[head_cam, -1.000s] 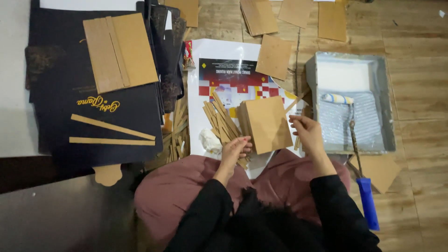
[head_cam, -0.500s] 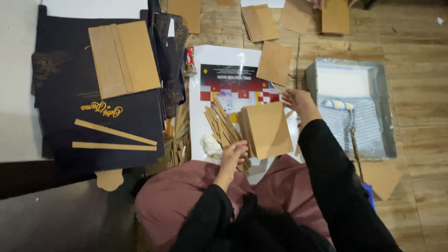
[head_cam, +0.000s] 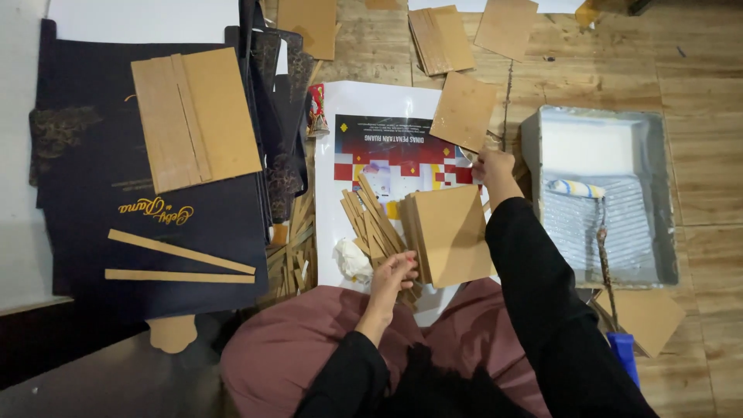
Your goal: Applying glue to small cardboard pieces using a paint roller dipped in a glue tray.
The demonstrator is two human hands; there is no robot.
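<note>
My left hand [head_cam: 392, 272] rests on the near ends of several thin cardboard strips [head_cam: 371, 224] beside a stack of brown cardboard sheets [head_cam: 450, 236] on a printed poster [head_cam: 387, 147]. My right hand [head_cam: 494, 166] is stretched forward, its fingers on the lower corner of a single brown cardboard square [head_cam: 463, 111] lying on the poster's far right. Whether it grips the square firmly is hard to tell. A crumpled white cloth [head_cam: 353, 259] lies left of my left hand.
A grey paint tray [head_cam: 597, 124] with a small roller [head_cam: 576, 190] stands at the right. Dark blue covers [head_cam: 147, 217] bearing cardboard panels [head_cam: 193, 116] and two strips [head_cam: 178, 263] lie at the left. More cardboard pieces [head_cam: 441, 37] lie on the wooden floor beyond.
My right hand has left the stack's right edge and reached forward to the single cardboard square. My left hand has stayed by the strips.
</note>
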